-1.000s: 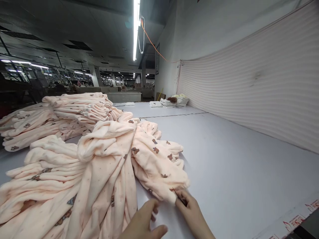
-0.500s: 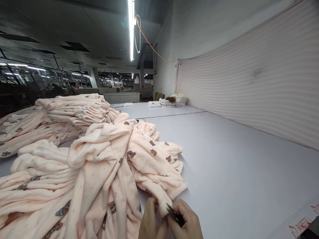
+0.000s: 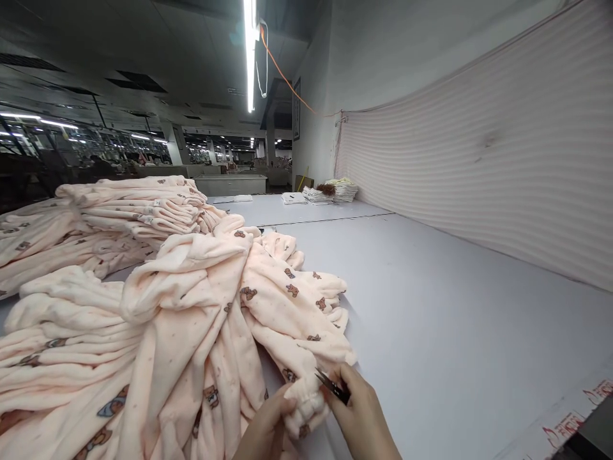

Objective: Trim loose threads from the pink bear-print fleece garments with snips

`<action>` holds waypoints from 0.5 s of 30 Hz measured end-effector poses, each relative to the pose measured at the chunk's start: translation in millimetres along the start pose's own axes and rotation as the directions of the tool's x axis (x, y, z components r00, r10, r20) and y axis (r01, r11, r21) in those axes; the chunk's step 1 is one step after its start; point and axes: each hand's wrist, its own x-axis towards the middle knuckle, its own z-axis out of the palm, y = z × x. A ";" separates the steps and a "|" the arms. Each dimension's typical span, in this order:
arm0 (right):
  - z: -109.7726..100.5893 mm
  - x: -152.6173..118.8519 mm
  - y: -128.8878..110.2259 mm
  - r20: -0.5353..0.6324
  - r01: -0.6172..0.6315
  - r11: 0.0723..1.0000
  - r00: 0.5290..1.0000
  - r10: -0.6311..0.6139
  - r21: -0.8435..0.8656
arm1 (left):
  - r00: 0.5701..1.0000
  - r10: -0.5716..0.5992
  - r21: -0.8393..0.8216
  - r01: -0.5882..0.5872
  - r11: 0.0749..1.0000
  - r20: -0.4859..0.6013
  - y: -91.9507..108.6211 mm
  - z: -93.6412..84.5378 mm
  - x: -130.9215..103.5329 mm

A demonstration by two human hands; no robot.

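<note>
My left hand (image 3: 268,421) is closed on the gathered cuff (image 3: 307,404) of a pale pink fleece garment printed with brown bears. Black thread snips (image 3: 334,387) are in my right hand (image 3: 360,409), their pointed blades directed up and left, just over the upper right of the cuff. The fingers of my right hand also lie against the cuff's right side; whether they pinch it I cannot tell. From the cuff, the sleeve-like part (image 3: 282,345) runs back into the crumpled garment pile (image 3: 191,332).
Folded pink garments (image 3: 138,211) are stacked at the back left. White papers or cloths (image 3: 318,195) lie at the far end of the pale table (image 3: 431,306). A striped pinkish sheet (image 3: 479,172) hangs along the right wall. A dark object (image 3: 594,428) sits at the lower right edge.
The cuff has been turned, and its gathered end now shows between my hands. My left hand has shifted left and lower. The snips' blades have moved slightly up and left.
</note>
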 end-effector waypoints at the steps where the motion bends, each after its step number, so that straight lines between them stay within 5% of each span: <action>1: -2.2 -0.7 0.3 0.060 0.019 0.999 0.998 -0.022 0.038 | 1.000 -0.010 -0.082 0.011 0.997 0.011 1.2 -0.6 -0.2; 7: -13.4 -14.7 -0.8 0.184 0.151 0.979 0.967 -0.174 0.135 | 0.996 -0.042 -0.183 0.057 0.981 0.085 7.1 3.6 -3.5; 11: -12.7 -11.7 -4.5 0.138 0.071 0.983 0.986 -0.095 0.168 | 0.995 -0.078 -0.144 0.085 0.986 0.054 11.7 3.6 -5.7; 15: -14.7 -8.9 -4.0 0.258 -0.017 0.962 0.965 -0.056 0.273 | 0.990 -0.092 -0.047 0.098 0.994 0.108 16.8 -1.5 -7.5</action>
